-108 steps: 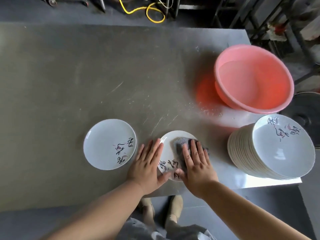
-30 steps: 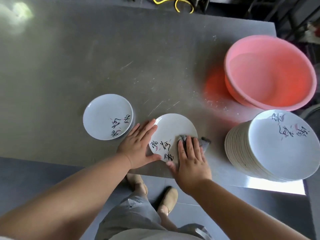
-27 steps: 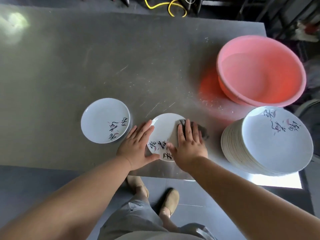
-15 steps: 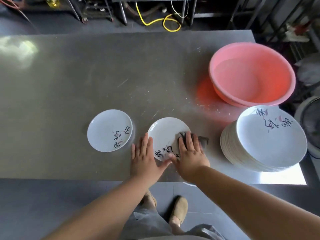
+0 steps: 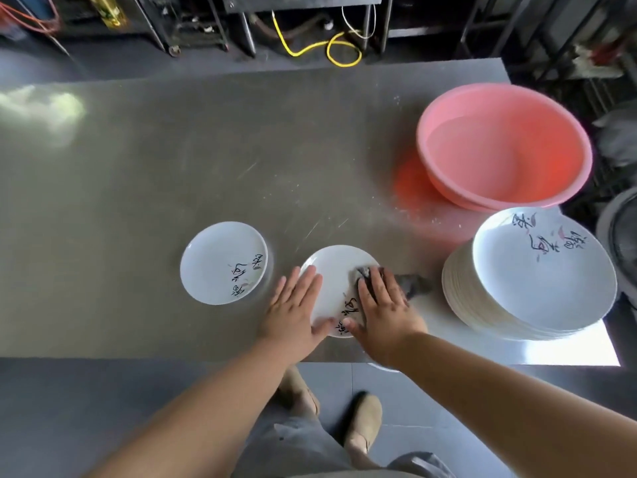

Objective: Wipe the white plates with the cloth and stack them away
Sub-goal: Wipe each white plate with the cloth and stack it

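Observation:
A white plate (image 5: 336, 270) with black writing lies near the table's front edge. My left hand (image 5: 294, 310) rests flat on its left rim, fingers spread. My right hand (image 5: 384, 312) presses a dark grey cloth (image 5: 412, 284) onto the plate's right side; part of the cloth sticks out to the right past the rim. A second white plate (image 5: 220, 262) lies alone to the left. A tall stack of white plates (image 5: 537, 274) stands at the right front corner.
A pink plastic basin (image 5: 503, 146) sits behind the stack at the back right of the grey metal table (image 5: 172, 160). The table's front edge runs just below my hands. Yellow hose and metal frames lie on the floor beyond.
My right hand has kept rubbing the cloth over the plate's right side, and my left hand has shifted slightly on the rim. The camera has tilted up, showing more floor beyond the table.

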{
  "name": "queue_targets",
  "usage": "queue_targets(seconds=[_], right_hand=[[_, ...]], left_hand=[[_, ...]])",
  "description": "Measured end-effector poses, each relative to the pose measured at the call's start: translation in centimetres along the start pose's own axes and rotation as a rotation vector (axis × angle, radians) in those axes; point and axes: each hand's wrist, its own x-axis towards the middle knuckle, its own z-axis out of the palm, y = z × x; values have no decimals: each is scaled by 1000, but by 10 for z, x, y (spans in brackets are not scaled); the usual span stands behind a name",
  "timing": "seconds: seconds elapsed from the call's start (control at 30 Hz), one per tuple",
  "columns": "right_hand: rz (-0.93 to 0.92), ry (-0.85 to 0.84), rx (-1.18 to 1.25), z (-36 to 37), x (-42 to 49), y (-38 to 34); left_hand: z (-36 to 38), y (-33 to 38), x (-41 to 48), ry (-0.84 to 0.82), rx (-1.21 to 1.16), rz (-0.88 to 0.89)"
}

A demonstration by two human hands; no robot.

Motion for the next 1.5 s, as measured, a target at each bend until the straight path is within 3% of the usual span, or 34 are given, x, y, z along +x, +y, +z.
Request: queue_targets(seconds=[0.2, 0.43, 0.53, 0.73, 0.9, 1.07, 1.27, 1.43, 1.5], right_hand=[[-38, 43, -16, -33, 44, -1], [-20, 10, 77, 10, -23, 3], [-89, 56, 89, -12, 4, 8], [-118, 81, 115, -26, 24, 13], [-43, 16, 102, 14, -35, 2], [-12, 73, 67, -12, 7, 3], [-24, 79, 87, -3, -2, 4], [-92, -62, 101, 11, -38, 3], [-126, -36, 21, -2, -20, 12]], left_hand=[[-7, 18, -2, -25, 34, -112], [-10, 64, -17, -132, -9, -365], [-12, 53, -19, -10, -42, -250], [-11, -2, -8, -135, 106, 0], [-5, 3, -8, -90, 126, -19], [1, 9, -10, -110, 91, -72], [-1, 19, -10, -139, 42, -159], [0, 55, -27, -144, -86, -330], [-4, 54, -32, -77, -49, -266]])
